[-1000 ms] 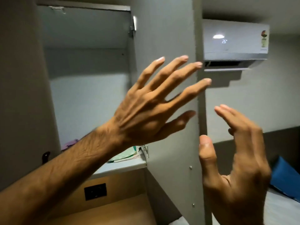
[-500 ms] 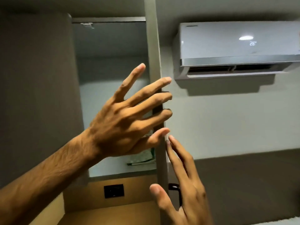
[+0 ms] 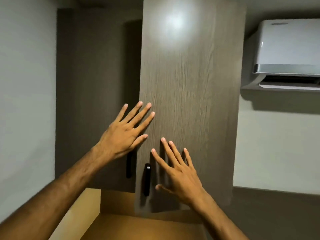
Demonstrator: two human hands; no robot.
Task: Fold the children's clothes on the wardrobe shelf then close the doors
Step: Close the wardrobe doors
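Note:
Two dark wood-grain wardrobe doors fill the middle of the head view. The right door (image 3: 190, 84) stands slightly proud of the left door (image 3: 93, 84), leaving a thin gap between them. Each carries a black vertical handle, one on the left door (image 3: 129, 168) and one on the right door (image 3: 147, 180). My left hand (image 3: 123, 134) lies flat with fingers spread across the seam of the two doors. My right hand (image 3: 178, 172) presses flat on the right door, just right of its handle. Both hands hold nothing. The shelf and the children's clothes are hidden behind the doors.
A white air conditioner (image 3: 287, 54) hangs on the wall to the right of the wardrobe. A light wooden surface (image 3: 138, 226) runs below the doors. A pale wall (image 3: 26, 101) stands on the left.
The right door has swung from open to nearly shut, hiding the shelf and clothes. Both hands moved onto the door fronts and now lie flat.

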